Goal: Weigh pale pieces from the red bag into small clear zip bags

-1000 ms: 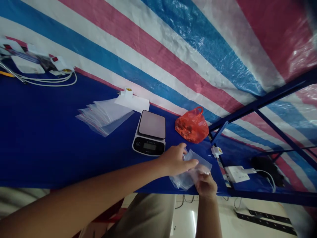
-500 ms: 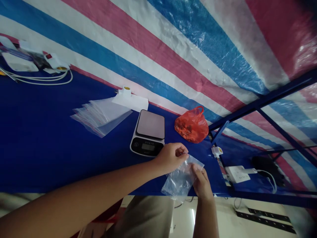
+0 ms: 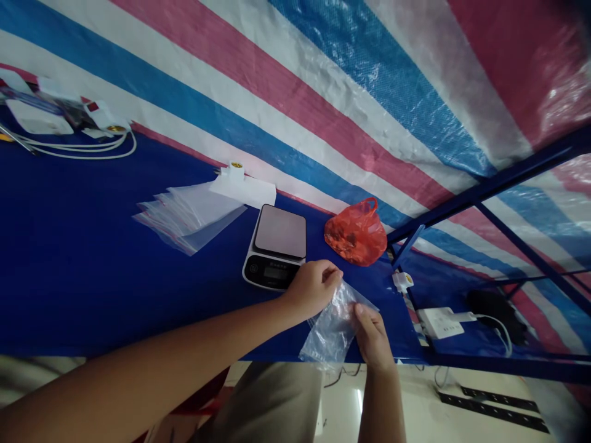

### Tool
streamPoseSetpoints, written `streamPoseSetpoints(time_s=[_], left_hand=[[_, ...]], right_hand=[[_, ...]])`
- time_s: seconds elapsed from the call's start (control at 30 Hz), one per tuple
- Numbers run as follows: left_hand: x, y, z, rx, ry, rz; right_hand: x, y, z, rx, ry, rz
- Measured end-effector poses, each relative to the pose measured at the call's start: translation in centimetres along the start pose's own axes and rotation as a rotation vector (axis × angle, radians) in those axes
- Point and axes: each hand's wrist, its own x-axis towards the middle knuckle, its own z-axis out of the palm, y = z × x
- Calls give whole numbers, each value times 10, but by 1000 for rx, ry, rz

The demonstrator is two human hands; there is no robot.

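Note:
A clear plastic bag (image 3: 329, 335) hangs between my two hands over the table's front edge. My left hand (image 3: 314, 286) pinches its upper left corner, fingers curled, close to the front right corner of a kitchen scale (image 3: 279, 234). At the bag's right side my right hand (image 3: 373, 332) grips it, with the thumb on top. The scale has a pale square platform and a dark display panel, partly behind my left hand. Beyond my hands sits a red plastic bag (image 3: 355, 234) with dark and orange bits showing through.
Several zip bags (image 3: 189, 215) lie fanned out left of the scale. Behind them are a white box (image 3: 253, 189) and a lamp socket (image 3: 236, 169). Cables (image 3: 92, 147) fill the far left. A power strip (image 3: 441, 323) and a blue metal frame (image 3: 489, 178) stand at right.
My left hand has shifted slightly left and up with the clear bag's corner, pulling the bag a little tauter. My right hand keeps its hold, nearly in the same place.

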Motion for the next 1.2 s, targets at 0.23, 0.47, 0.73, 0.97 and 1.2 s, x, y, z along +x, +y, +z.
streamPoseSetpoints(time_s=[0.23, 0.47, 0.73, 0.97, 1.2], left_hand=[[2, 20, -16, 79, 90, 271], [-39, 32, -36, 280, 83, 417], [-104, -29, -4, 888, -112, 655], [-111, -41, -7, 1063, -135, 640], [-126, -46, -7, 1154, -44, 669]], right_hand=[[6, -14, 14, 106, 294, 127], [-4, -17, 14, 90, 387, 126], [-10, -7, 25, 1, 276, 131], [-15, -21, 6, -237, 579, -131], [-59, -14, 24, -765, 621, -288]])
